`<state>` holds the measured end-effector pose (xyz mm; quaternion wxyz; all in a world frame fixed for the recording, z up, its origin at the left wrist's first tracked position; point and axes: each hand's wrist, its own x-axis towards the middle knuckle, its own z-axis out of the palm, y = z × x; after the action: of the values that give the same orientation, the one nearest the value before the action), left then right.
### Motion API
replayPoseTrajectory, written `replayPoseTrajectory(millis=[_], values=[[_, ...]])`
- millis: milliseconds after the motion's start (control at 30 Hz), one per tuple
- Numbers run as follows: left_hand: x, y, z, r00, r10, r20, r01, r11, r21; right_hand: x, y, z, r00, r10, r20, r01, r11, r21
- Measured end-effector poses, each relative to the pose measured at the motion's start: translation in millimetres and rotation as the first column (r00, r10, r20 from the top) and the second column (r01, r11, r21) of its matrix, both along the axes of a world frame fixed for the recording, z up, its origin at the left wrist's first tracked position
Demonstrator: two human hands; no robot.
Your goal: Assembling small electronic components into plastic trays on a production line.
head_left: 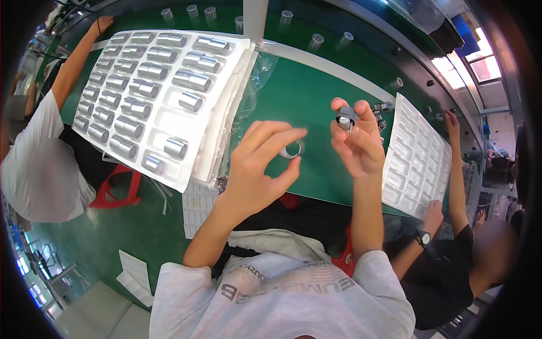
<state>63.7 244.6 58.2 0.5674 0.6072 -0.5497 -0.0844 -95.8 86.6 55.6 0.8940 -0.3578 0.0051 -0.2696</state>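
Observation:
My left hand [257, 166] is over the green bench with thumb and fingers spread apart. A shiny metal ring [302, 148] shows in the gap between its thumb and forefinger, seemingly resting on the bench; whether the thumb touches it I cannot tell. Raised to the right, my right hand [360, 141] grips a small dark grey cylindrical part [345, 116] between thumb and fingers, its pale round end facing me. Just beyond that hand lie several small metal parts [384, 107], partly hidden by the fingers.
At left, a stack of white moulded trays [169, 120] holds several silver cylinders. Another white tray [418, 152] with bare pockets stands at right, a co-worker's hand [433, 216] at its near edge. Silver cylinders [317, 40] stand along the green strip behind a pale rail [316, 59].

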Motion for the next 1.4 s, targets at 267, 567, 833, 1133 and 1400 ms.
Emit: replayPoseTrajectory(millis=[267,567,833,1133,1400], values=[[6.5,3.2,3.5,0.996,-0.079,-0.049,0.081,0.997,0.021,7.8,9.3,-1.8,0.946,-0.273,-0.176,0.22,0.937,-0.27],[-0.5,4.6,-7.6,0.713,-0.298,-0.635,0.304,0.947,-0.103,21.1,22.3,26.3,0.923,-0.385,-0.006,0.269,0.655,-0.707],[1.2,8.4,-0.5,0.476,-0.435,-0.764,0.441,0.87,-0.221,18.2,15.5,29.2,0.952,-0.305,-0.039,0.139,0.54,-0.83],[-8.6,7.0,-12.3,0.381,-0.46,-0.802,0.347,0.875,-0.337,14.9,17.3,29.3,0.939,-0.338,0.066,0.266,0.592,-0.761],[-17.4,8.7,-6.9,0.447,-0.386,-0.807,0.211,0.922,-0.324,15.8,23.3,27.8,0.922,-0.386,0.042,0.227,0.446,-0.866]])
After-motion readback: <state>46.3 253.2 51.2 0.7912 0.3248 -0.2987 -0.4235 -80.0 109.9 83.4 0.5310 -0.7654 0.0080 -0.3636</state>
